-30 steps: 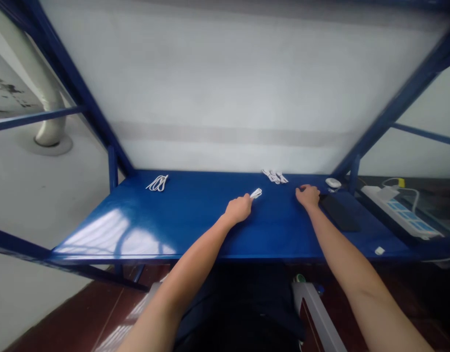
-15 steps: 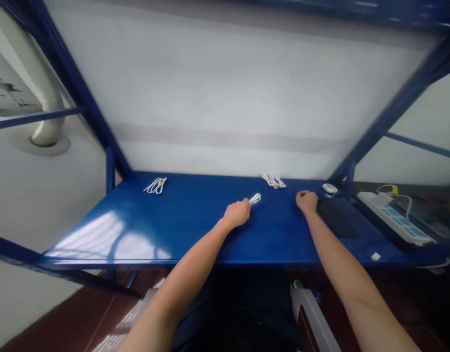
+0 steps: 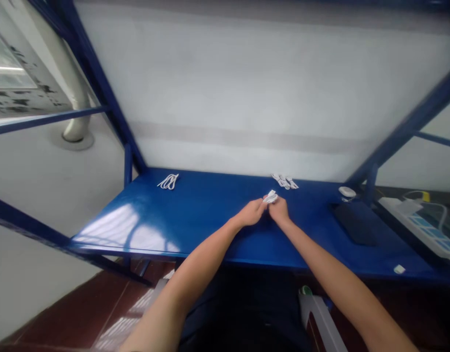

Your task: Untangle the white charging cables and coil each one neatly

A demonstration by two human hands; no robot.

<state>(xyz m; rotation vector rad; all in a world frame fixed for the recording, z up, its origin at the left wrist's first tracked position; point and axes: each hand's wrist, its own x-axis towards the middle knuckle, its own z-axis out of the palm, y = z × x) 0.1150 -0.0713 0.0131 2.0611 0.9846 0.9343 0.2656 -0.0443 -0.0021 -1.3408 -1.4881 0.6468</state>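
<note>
Pale wall panel fills the back of a blue steel shelving frame, with a white pipe rising from the grey floor beyond its left upright. Across the blue bench, the left hand and right hand have come together near the middle, fingertips pinched on a small white cable bundle. (Fingers hide most of it, so its plug or end can't be made out.) Both forearms cross the front edge of the bench, and the hands are just short of the back wall.

Behind the hands, close by, lies a tangled group of white cables. Well to the left, a looped white cable sits near the rear edge, with a patch of light and a long stretch of blue between it and the left hand. To the right are a small white oval object and a flat black pad. A small white scrap lies at the front edge. Beyond the bench, a power strip with blue panels is cut off by the right of the view; any printing on it is too small to read.
</note>
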